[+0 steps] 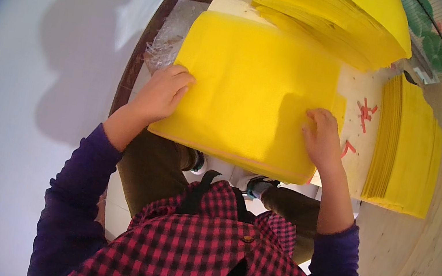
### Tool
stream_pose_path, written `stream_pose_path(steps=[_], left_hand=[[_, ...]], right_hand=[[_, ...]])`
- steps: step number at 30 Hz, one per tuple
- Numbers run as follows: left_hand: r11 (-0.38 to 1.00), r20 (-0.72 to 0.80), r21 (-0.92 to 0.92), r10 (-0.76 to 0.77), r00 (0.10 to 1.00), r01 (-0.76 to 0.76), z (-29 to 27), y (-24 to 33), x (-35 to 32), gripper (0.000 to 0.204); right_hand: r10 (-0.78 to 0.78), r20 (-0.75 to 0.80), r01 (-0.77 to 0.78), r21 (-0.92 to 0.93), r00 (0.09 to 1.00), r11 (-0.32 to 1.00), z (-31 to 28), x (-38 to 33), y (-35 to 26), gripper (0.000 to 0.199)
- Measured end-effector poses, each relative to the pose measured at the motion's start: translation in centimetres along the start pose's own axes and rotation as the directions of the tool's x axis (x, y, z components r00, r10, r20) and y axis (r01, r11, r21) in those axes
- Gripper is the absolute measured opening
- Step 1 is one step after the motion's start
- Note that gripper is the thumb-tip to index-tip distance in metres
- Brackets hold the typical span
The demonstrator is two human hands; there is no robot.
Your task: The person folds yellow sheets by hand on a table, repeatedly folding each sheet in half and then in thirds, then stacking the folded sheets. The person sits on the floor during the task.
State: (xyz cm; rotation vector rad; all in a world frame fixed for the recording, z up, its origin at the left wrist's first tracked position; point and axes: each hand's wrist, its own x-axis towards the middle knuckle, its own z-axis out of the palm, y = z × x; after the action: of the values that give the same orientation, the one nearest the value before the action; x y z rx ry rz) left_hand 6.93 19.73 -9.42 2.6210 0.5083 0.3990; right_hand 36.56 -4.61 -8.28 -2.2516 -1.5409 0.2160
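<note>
A wide yellow sheet (253, 85), felt-like and soft, lies flat in front of me, its near edge reaching past the table edge above my lap. Layers show along that edge, so it seems to rest on others. My left hand (165, 92) is closed at the sheet's left edge, fingers bent over the top. Near the right edge my right hand (323, 137) is curled, with fingertips and thumb on the yellow surface. What lies under my palms is hidden.
Behind the sheet rises a thick, bowed yellow stack (335, 17). Another yellow stack (407, 146) stands at the right on a wooden board (439, 233). Red strips (365, 112) lie between on the pale tabletop. Clear plastic wrap (169, 36) is at the left, beside a white wall (10, 103).
</note>
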Motion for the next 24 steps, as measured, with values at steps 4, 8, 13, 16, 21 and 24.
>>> stream_pose_path(steps=[4, 8, 13, 16, 21, 24], left_hand=[[1.0, -0.045, 0.009, -0.002, 0.999, 0.002, 0.0, -0.7, 1.2, 0.02], [1.0, -0.068, -0.03, -0.004, 0.998, 0.002, -0.6, -0.6, -0.1, 0.017], [1.0, -0.082, -0.014, 0.021, 0.996, -0.022, -0.1, -1.2, 0.6, 0.018], [1.0, -0.112, -0.024, 0.015, 0.994, -0.017, -0.5, -1.8, 0.8, 0.018], [0.997, -0.035, -0.059, -0.043, 0.998, 0.041, -0.7, -1.0, -1.5, 0.017], [1.0, -0.11, -0.01, 0.016, 0.994, -0.017, -0.3, -1.0, -0.6, 0.017]], right_hand=[[0.078, -0.068, -0.077, 0.017, 0.995, 0.997, -0.1, 1.6, 0.2, 0.03], [0.042, 0.023, -0.043, 0.061, 0.999, 0.997, -1.3, -0.9, -0.3, 0.032], [0.038, -0.038, -0.037, 0.014, 0.999, 0.999, 0.5, 0.5, -0.6, 0.03], [0.037, -0.075, -0.036, 0.026, 0.996, 0.999, 0.2, 0.9, -0.3, 0.031], [0.041, 0.068, -0.046, 0.075, 0.997, 0.996, -0.3, -1.6, -0.5, 0.032], [0.023, 0.003, -0.023, 0.041, 1.0, 0.999, 0.4, -0.7, -0.6, 0.03]])
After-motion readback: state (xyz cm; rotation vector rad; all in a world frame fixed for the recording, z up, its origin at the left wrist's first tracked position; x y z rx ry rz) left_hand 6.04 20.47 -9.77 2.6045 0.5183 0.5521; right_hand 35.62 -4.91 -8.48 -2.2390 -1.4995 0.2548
